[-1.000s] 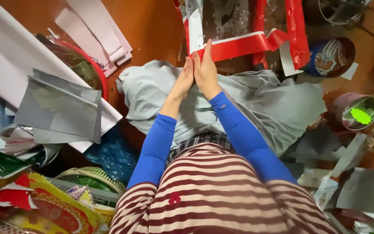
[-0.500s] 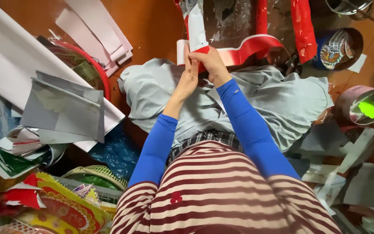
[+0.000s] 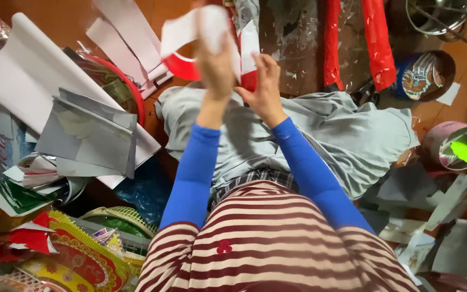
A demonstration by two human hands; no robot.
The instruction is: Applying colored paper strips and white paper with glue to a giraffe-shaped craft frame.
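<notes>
My left hand (image 3: 215, 67) is raised and blurred, gripping a curled red-and-white paper strip (image 3: 182, 51) that bends up and to the left. My right hand (image 3: 266, 86) pinches the other end of the same strip (image 3: 248, 51) just to the right. Both hands hover above a grey cloth (image 3: 347, 135) spread over my lap. My sleeves are blue, and my shirt is striped red and white.
Two red paper strips (image 3: 377, 40) lie on a dark board (image 3: 298, 38) ahead. White paper sheets (image 3: 22, 70) and grey card pieces (image 3: 90, 135) pile up at left. A round tin (image 3: 425, 75), a pink tub (image 3: 449, 146) and a metal bowl (image 3: 439, 16) stand at right. Decorated red-and-gold items (image 3: 66, 254) lie at lower left.
The red-and-white piece has come off the board. My left hand has lifted it up and to the left, and my hands have moved apart. The view has shifted slightly.
</notes>
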